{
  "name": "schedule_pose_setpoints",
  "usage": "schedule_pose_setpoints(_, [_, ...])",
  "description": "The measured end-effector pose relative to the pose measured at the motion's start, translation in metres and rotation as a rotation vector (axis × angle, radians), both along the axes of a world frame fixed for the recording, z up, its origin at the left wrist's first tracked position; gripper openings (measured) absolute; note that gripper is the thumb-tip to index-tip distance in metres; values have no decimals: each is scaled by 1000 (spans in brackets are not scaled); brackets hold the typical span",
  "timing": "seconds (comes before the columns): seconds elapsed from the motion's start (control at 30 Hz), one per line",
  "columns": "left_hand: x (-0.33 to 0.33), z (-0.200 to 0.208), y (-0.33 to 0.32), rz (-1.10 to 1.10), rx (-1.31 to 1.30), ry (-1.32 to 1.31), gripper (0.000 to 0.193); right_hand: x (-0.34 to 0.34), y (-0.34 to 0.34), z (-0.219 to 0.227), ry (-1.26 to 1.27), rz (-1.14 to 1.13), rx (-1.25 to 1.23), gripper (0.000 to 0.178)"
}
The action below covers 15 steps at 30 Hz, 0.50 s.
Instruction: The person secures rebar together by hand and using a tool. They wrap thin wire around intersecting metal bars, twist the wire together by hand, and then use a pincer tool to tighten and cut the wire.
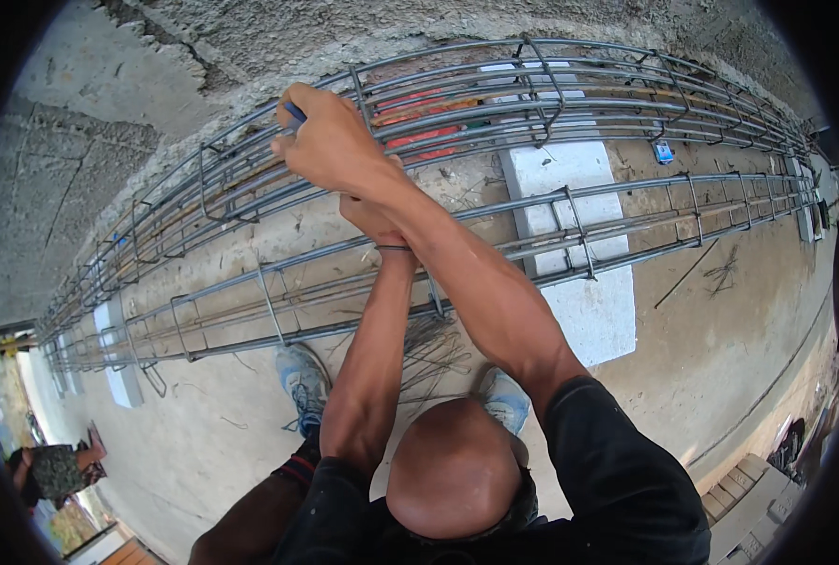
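My right hand (pixel 330 141) is raised over the far rebar cage (pixel 559 102), its fingers curled around a dark blue handle (pixel 295 115). The rest of that tool is hidden. Beneath my right forearm, my left hand (pixel 367 218) is close to the bars between the far cage and the near rebar cage (pixel 579 231). My left fingers are mostly covered, so their grip is not visible. A dark band circles my left wrist. Both cages are long steel bars with square stirrups, running across the view.
White blocks (pixel 593 325) lie under the cages, another white block (pixel 118 363) at left. Loose cut wires (pixel 429 363) are scattered by my shoes (pixel 303 386). A red object (pixel 429 146) and a small blue pack (pixel 663 152) lie beyond. Another person (pixel 57 471) is at lower left.
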<state>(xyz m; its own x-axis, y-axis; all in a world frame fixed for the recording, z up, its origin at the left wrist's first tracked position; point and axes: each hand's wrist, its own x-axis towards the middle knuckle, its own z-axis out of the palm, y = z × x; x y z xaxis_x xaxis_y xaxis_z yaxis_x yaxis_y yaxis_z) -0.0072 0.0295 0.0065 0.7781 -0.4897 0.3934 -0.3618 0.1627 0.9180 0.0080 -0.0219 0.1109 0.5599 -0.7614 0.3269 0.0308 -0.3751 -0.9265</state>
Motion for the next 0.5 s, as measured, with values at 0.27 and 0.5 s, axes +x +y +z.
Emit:
schedule_pose_setpoints(0.27, [22, 25, 14, -200, -121, 239, 33, -14, -61, -5, -281, 1471, 808, 28])
schedule_pose_setpoints(0.5, [10, 42, -6, -218, -30, -32, 24, -42, -67, -2, -193, 1181, 587, 30])
